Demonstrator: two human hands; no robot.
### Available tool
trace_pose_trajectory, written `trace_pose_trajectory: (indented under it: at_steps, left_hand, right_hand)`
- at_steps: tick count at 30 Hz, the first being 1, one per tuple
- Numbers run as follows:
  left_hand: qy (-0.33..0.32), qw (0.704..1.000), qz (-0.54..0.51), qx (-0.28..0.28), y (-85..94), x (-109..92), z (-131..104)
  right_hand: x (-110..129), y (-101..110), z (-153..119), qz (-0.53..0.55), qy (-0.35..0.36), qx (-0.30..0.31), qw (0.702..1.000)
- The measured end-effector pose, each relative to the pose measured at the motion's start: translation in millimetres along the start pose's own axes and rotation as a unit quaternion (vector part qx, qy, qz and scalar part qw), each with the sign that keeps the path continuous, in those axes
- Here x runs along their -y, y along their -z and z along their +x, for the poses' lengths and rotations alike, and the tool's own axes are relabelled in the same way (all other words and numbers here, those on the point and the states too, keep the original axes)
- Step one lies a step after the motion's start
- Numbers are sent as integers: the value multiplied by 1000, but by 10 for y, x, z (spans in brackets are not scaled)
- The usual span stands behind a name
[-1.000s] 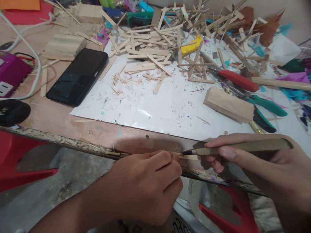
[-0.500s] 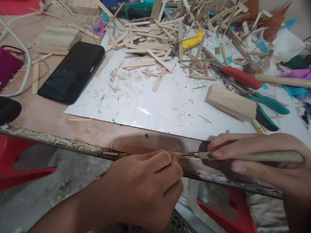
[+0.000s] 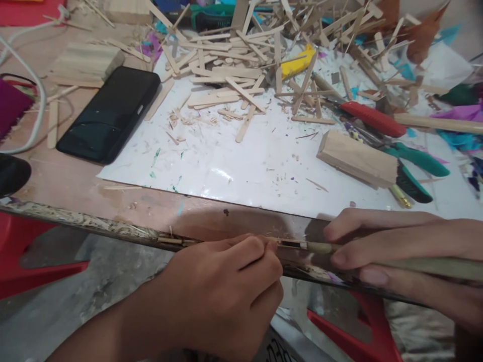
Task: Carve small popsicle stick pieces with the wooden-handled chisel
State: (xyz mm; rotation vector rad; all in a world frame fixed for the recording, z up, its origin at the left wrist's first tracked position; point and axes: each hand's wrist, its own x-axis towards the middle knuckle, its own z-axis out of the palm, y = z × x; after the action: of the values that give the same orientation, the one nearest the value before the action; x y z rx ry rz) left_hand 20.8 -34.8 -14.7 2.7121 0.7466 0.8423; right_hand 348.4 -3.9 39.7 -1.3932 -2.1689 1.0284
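Observation:
My left hand (image 3: 230,281) is closed, fingertips pinched at the table's front edge. It grips a thin wooden stick (image 3: 169,241), whose end pokes out on the left; the fingers cover its middle. From the right, my right hand (image 3: 400,246) is closed around the pale handle of a carving chisel (image 3: 426,266). The chisel's narrow metal blade points left, close to my left fingertips. Whether its tip touches the stick is hidden by those fingers. Small shavings lie around the fingertips.
Many craft sticks (image 3: 226,73) are heaped at the back of a white sheet (image 3: 211,166). A black phone (image 3: 111,115) lies left. On the right are a wood block (image 3: 358,158), green-handled pliers (image 3: 418,156) and a red-handled tool (image 3: 373,119). Shavings fill the table edge (image 3: 83,217).
My right hand has shifted slightly right with the chisel, and more blade shows beside my left fingertips. The chisel's handle sits a little lower. My left hand has barely moved.

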Motion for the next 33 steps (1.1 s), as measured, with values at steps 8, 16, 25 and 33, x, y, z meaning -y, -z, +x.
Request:
trace_pose_trajectory:
  at_steps: [8,16,25,33]
  left_hand:
    - [13,1000,-7,19,43,2,16]
    - [21,1000,-2,14,5,-25,-9]
    - [12,1000,-5,3,7,1,14]
    - [27,1000,-9,13,2,-19,25]
  right_hand:
    - [-104,-75,-103,-63,-20,-83,994]
    - [-66,-189,-60,35,-73,-120,989]
    - [-39,-248,43,111,-93,-123,982]
    - [-91,-115,-111,19,-32,-70,997]
